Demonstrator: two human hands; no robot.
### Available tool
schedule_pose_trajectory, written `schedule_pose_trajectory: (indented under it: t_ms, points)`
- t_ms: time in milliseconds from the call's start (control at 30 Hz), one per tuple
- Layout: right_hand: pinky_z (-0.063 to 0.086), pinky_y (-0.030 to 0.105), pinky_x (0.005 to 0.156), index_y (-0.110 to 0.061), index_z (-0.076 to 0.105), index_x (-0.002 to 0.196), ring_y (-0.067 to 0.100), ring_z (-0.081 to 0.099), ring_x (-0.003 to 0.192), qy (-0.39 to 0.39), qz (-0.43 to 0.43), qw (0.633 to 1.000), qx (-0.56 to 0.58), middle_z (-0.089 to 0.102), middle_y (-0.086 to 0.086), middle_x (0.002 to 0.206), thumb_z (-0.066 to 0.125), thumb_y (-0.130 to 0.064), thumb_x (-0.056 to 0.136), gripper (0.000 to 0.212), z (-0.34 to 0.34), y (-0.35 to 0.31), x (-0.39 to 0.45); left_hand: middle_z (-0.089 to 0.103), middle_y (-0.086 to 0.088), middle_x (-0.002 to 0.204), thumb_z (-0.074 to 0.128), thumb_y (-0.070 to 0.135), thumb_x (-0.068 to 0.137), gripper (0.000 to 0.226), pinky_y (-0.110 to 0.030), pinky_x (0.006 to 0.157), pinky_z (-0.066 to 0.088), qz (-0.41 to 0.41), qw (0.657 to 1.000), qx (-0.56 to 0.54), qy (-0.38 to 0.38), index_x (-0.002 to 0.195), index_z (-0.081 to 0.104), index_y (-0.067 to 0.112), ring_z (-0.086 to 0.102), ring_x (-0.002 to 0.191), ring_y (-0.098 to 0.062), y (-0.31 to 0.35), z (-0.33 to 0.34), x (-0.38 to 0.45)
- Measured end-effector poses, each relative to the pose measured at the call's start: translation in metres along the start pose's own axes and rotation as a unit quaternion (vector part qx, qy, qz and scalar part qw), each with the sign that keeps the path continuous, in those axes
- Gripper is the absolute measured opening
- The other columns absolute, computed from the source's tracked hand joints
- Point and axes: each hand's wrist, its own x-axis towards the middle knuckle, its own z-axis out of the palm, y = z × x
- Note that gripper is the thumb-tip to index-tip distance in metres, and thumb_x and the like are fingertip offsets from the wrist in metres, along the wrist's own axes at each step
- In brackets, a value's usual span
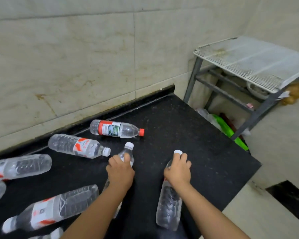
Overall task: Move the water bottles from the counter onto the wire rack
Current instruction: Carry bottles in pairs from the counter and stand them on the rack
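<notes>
Two bottles are gripped near the neck, one in each hand. The left bottle (128, 153), white-capped, is clasped by the left hand (120, 171); its body is mostly hidden under the arm, and whether it rests on the counter (188, 135) cannot be told. The right bottle (169, 200), also white-capped, is closed upon by the right hand (178, 169) just below the cap, its base pointing back toward the person.

No bottle is seen on the rack (252, 64); its white wire top is bare apart from some yellowish staining. The task is judged to be at its beginning, with the first pair only now being taken up.

Left lying on the black counter are the red-capped bottle (116, 129) near the wall, a white-capped bottle (78, 146) just beside it, a bottle at the left edge (22, 166), a big one in the foreground (50, 209), and parts of two more, cut off by the frame.

All bottles are capped and clear. Their fill cannot be told with certainty; they look largely empty or hold clear water.

The rack stands well apart from the bottles, beyond the counter's far right corner. Beneath it, a pale bowl (255, 90) and green wrapping (228, 131) are seen.
</notes>
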Motion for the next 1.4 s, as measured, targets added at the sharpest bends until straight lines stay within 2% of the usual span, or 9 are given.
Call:
schedule_pose_trajectory:
  t_ms: [100, 267, 500, 600, 667, 833, 967, 1067, 1400]
  points:
    - [0.046, 0.034, 0.086, -0.007, 0.036, 0.13, 0.032, 0.038, 0.117, 0.063, -0.082, 0.995, 0.0, 0.033, 0.011, 0.135, 0.054, -0.014, 0.085, 0.05, -0.02, 0.007, -0.01, 0.054, -0.019, 0.054, 0.088, 0.017, 0.015, 0.087, -0.025, 0.034, 0.043, 0.015, 1.0, 0.007, 0.026, 0.087, 0.041, 0.004, 0.054, 0.044, -0.03, 0.004, -0.017, -0.002]
    - [0.054, 0.039, 0.059, 0.003, 0.058, 0.09, 0.041, 0.058, 0.081, 0.208, -0.229, 0.951, 0.031, 0.059, 0.022, 0.105, 0.08, -0.004, 0.057, 0.04, -0.056, 0.03, -0.012, 0.055, -0.027, 0.062, 0.09, 0.015, 0.037, 0.079, -0.034, 0.043, 0.048, 0.039, 0.992, -0.022, 0.121, 0.096, 0.041, -0.004, 0.056, 0.051, -0.038, 0.041, -0.051, 0.002]
    - [0.038, 0.019, 0.084, -0.013, 0.047, 0.097, 0.023, 0.046, 0.099, 0.353, -0.337, 0.861, 0.146, 0.043, 0.004, 0.111, 0.049, -0.033, 0.07, 0.033, -0.162, 0.093, 0.022, 0.056, -0.036, 0.076, 0.083, 0.004, 0.053, 0.069, -0.05, 0.057, 0.051, 0.088, 0.954, -0.128, 0.257, 0.102, 0.034, 0.003, 0.056, 0.065, -0.047, 0.15, -0.117, 0.026]
    - [0.028, 0.014, 0.09, -0.012, 0.044, 0.099, 0.019, 0.039, 0.101, 0.394, -0.378, 0.817, 0.188, 0.035, 0.002, 0.11, 0.052, -0.031, 0.069, 0.037, -0.221, 0.129, 0.041, 0.057, -0.036, 0.082, 0.058, 0.026, 0.072, 0.041, -0.051, 0.063, 0.05, 0.079, 0.935, -0.178, 0.297, 0.098, 0.031, 0.01, 0.056, 0.074, -0.047, 0.208, -0.144, 0.042]
    - [0.025, 0.01, 0.091, -0.007, 0.047, 0.099, 0.019, 0.039, 0.101, 0.412, -0.398, 0.795, 0.2, 0.042, 0.009, 0.111, 0.054, -0.029, 0.069, 0.038, -0.26, 0.152, 0.059, 0.056, -0.037, 0.082, 0.043, 0.035, 0.071, 0.038, -0.051, 0.062, 0.049, 0.089, 0.926, -0.18, 0.32, 0.098, 0.029, 0.011, 0.055, 0.074, -0.046, 0.253, -0.158, 0.051]
    - [0.032, 0.023, 0.084, -0.003, 0.05, 0.098, 0.023, 0.042, 0.098, 0.445, -0.432, 0.761, 0.191, 0.055, 0.026, 0.102, 0.055, -0.027, 0.068, 0.039, -0.342, 0.197, 0.116, 0.051, -0.041, 0.096, 0.066, 0.014, 0.077, 0.049, -0.055, 0.074, 0.045, 0.08, 0.907, -0.211, 0.356, 0.099, 0.022, 0.018, 0.049, 0.09, -0.05, 0.366, -0.177, 0.085]
    - [0.033, 0.025, 0.083, -0.001, 0.052, 0.097, 0.041, 0.057, 0.091, 0.468, -0.438, 0.743, 0.191, 0.057, 0.027, 0.1, 0.053, -0.027, 0.069, 0.039, -0.392, 0.215, 0.166, 0.053, -0.038, 0.095, 0.055, 0.021, 0.079, 0.038, -0.053, 0.073, 0.046, 0.097, 0.884, -0.207, 0.409, 0.1, 0.023, 0.016, 0.051, 0.088, -0.049, 0.432, -0.188, 0.122]
    - [0.034, 0.024, 0.08, 0.0, 0.053, 0.096, 0.044, 0.058, 0.088, 0.485, -0.449, 0.72, 0.212, 0.056, 0.028, 0.099, 0.055, -0.024, 0.067, 0.038, -0.425, 0.215, 0.211, 0.054, -0.036, 0.087, 0.039, 0.034, 0.071, 0.038, -0.05, 0.066, 0.049, 0.114, 0.86, -0.198, 0.456, 0.099, 0.026, 0.011, 0.055, 0.079, -0.048, 0.463, -0.196, 0.159]
    - [0.034, 0.024, 0.082, 0.005, 0.06, 0.092, 0.044, 0.058, 0.091, 0.441, -0.474, 0.728, 0.226, 0.056, 0.027, 0.1, 0.065, -0.011, 0.058, 0.038, -0.47, 0.179, 0.392, 0.057, -0.031, 0.079, 0.041, 0.033, 0.069, 0.041, -0.043, 0.057, 0.052, 0.102, 0.836, -0.174, 0.511, 0.098, 0.033, 0.005, 0.059, 0.066, -0.043, 0.509, -0.174, 0.331]
